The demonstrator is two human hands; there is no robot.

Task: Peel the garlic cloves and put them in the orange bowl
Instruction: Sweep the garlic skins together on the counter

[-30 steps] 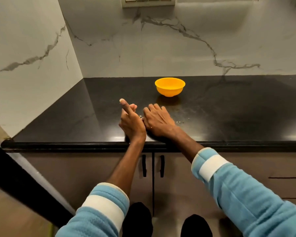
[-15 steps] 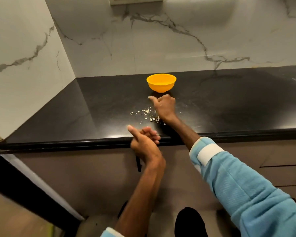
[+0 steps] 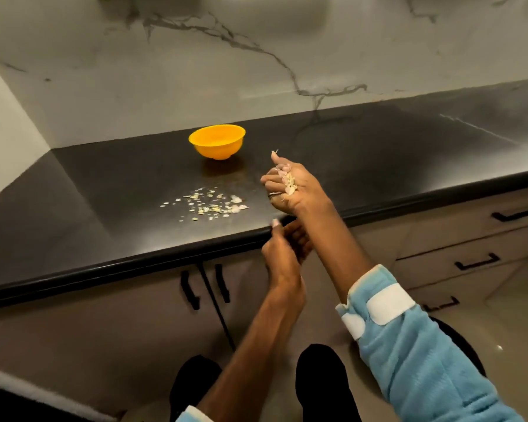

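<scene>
**Scooped up, not yet in the bowl**

A second ago both my hands were pressed together on the counter (image 3: 104,214), over the pile. Half a second ago my right hand was alone at the pile and my left had dropped off the edge. Now my right hand (image 3: 297,194) is lifted clear of the counter and turned palm up, fingers curled into a cup round a small heap of garlic bits (image 3: 288,181). They are pale and pinkish; whether they are peeled cloves, skins or both, I cannot tell.

My left hand (image 3: 282,248) hangs just below the counter's front edge, under my right wrist. Its fingers are bent, but it is blurred, and I cannot tell whether they pinch anything.

A scatter of skins (image 3: 214,205) lies on the counter, left of my right hand. The bowl (image 3: 217,151) stands behind it, near the wall, well apart from both hands. I see nothing in it from here.

So I judge the gathering is done. If this handful is cloves, it must travel left and back to the bowl. If skins are mixed in, I need to sort first.
</scene>
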